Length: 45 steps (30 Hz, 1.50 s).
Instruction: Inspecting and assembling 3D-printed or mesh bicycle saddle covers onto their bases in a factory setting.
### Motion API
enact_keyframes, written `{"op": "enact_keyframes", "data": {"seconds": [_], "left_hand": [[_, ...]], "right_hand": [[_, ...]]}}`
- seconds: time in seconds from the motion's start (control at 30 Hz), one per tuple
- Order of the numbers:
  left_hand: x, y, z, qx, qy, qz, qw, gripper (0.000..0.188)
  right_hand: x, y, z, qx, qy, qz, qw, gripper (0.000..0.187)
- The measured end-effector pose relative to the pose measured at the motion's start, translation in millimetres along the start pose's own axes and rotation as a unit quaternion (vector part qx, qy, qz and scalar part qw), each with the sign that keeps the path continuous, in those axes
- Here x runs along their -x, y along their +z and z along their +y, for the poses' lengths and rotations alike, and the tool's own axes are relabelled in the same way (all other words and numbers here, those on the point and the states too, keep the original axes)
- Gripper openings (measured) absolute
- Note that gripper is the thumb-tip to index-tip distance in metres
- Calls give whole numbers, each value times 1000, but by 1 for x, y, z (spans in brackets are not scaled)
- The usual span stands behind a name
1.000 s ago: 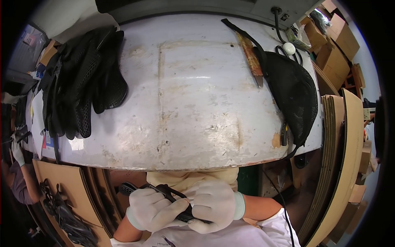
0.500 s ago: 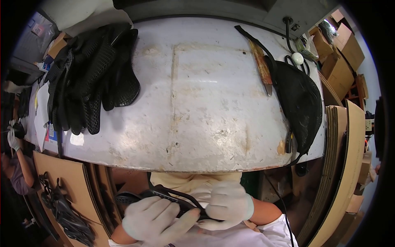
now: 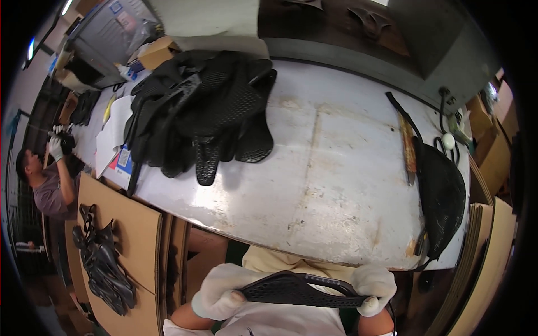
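Note:
Between my hands, in front of the table's near edge, a long black piece (image 3: 297, 293) with a honeycomb-like surface and a slot-shaped opening is stretched out; its exact kind cannot be told. White-gloved, my left hand (image 3: 221, 291) is closed around its left end, thumb on top. My right hand (image 3: 374, 288), also gloved, pinches the right end. A heap of similar black textured pieces (image 3: 224, 109) lies on the left part of the white table (image 3: 342, 185).
At the table's right lie a black pouch (image 3: 443, 193) and a knife-like tool (image 3: 409, 151). More black pieces (image 3: 103, 269) rest on cardboard (image 3: 143, 224) at lower left. Cardboard sheets (image 3: 476, 269) stand at right. A co-worker (image 3: 53, 182) works at far left.
The black piece has gone from bunched in both hands to held out lengthwise, its textured face showing. My hands have moved apart. The view has swung left, bringing the co-worker further into sight.

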<state>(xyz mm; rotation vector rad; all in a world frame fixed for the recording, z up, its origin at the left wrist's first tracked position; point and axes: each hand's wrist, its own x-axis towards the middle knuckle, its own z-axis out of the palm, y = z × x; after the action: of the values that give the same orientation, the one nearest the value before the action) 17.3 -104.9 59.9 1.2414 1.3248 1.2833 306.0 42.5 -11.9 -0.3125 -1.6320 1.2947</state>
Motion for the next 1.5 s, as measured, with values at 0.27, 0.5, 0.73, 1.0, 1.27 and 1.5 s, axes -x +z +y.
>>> {"op": "enact_keyframes", "data": {"seconds": [0.27, 0.5, 0.73, 1.0, 1.27, 1.5], "left_hand": [[4, -1, -5, 29, -110, 23, 993, 71], [3, -5, -12, 21, -74, -49, 996, 47], [-10, 0, 11, -38, -145, -11, 989, 79], [-19, 17, 18, -217, 64, 4, 974, 72], [-20, 23, 22, -218, 40, -24, 975, 68], [-24, 32, 21, -258, 59, -11, 964, 69]], "right_hand": [[1, -25, 0, -3, -44, -105, 993, 29], [-12, -27, -26, 91, -35, -201, 975, 36], [-40, -12, -37, 274, 22, -270, 923, 49], [-27, -2, -41, 294, 94, -324, 894, 44], [-24, -3, -33, 276, 127, -306, 902, 46], [-27, 14, -37, 375, 153, -321, 856, 59]]}}
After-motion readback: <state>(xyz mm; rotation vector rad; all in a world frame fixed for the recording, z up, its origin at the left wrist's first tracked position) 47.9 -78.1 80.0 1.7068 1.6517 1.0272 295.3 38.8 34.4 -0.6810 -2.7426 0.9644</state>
